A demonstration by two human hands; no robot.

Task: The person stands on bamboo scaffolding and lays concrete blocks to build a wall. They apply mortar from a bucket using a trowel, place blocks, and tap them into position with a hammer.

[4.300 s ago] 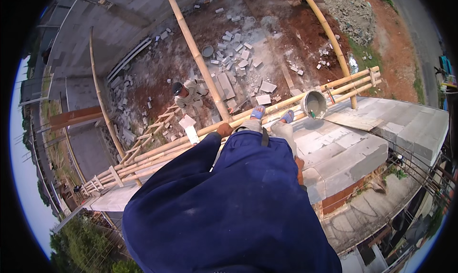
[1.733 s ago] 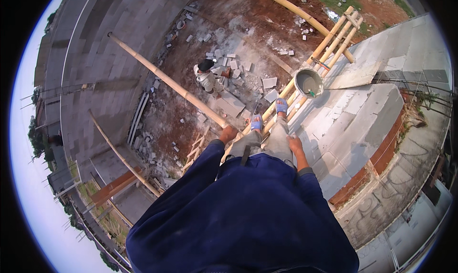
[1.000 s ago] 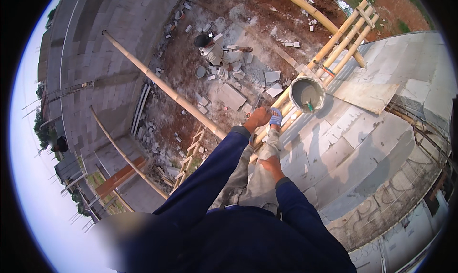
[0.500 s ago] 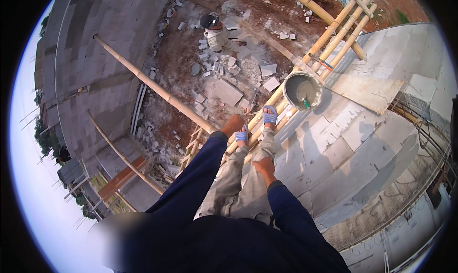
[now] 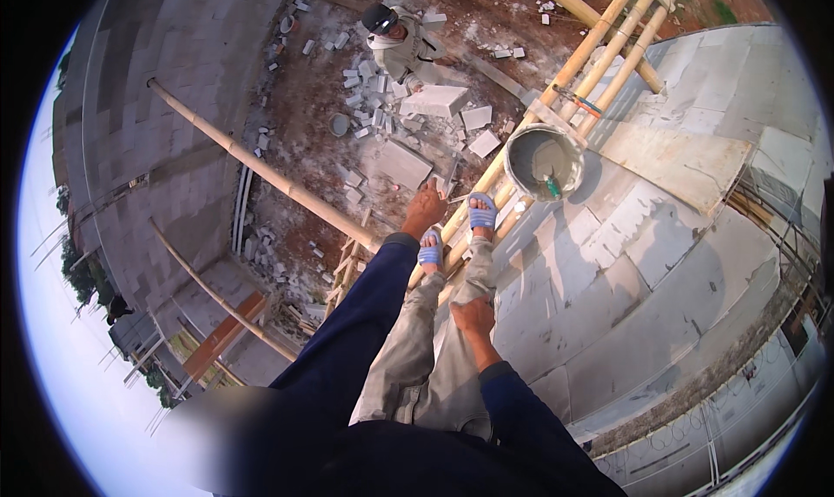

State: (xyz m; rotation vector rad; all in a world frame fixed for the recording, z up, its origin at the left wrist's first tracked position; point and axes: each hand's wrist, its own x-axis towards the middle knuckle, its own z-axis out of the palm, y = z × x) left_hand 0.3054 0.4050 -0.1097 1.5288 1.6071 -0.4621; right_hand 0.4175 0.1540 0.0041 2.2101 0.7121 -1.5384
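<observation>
At the far left stood a tall grey block wall (image 5: pixel 130 80). A thin bamboo pole (image 5: pixel 217 293) slanted across below it, passing a brown board (image 5: pixel 224 330). Nearer, a long bamboo pole (image 5: pixel 269 175) ran from the wall down to the left sleeve. A small bucket (image 5: pixel 339 126) sat on the ground, and part of a wooden ladder (image 5: pixel 349 262) showed beside the sleeve. Down among broken blocks, a co-worker (image 5: pixel 401 49) in a dark cap bent near a large pale block (image 5: pixel 436 101).

The left hand (image 5: pixel 423 208) was stretched forward, just above the left sandal (image 5: pixel 430 248) as seen from over it. Its fingers looked partly bent; whether they were closed could not be told. The right hand (image 5: pixel 473 316) lay on the right leg of the tan trousers (image 5: pixel 417 341), near the knee. Its fingers were bent against the cloth, though whether they gripped it could not be told. The trousers were beneath and between both forearms.

Farther on, the right sandal (image 5: pixel 482 215) rested on a row of bamboo poles (image 5: pixel 591 41). A larger bucket (image 5: pixel 524 154) stood at these poles, ahead and to the right of that foot, with wet grey mix (image 5: pixel 549 156) and a green-handled tool (image 5: pixel 553 187) in it. To the right, a flat board (image 5: pixel 682 156) lay on the pale blocks (image 5: pixel 630 275).
</observation>
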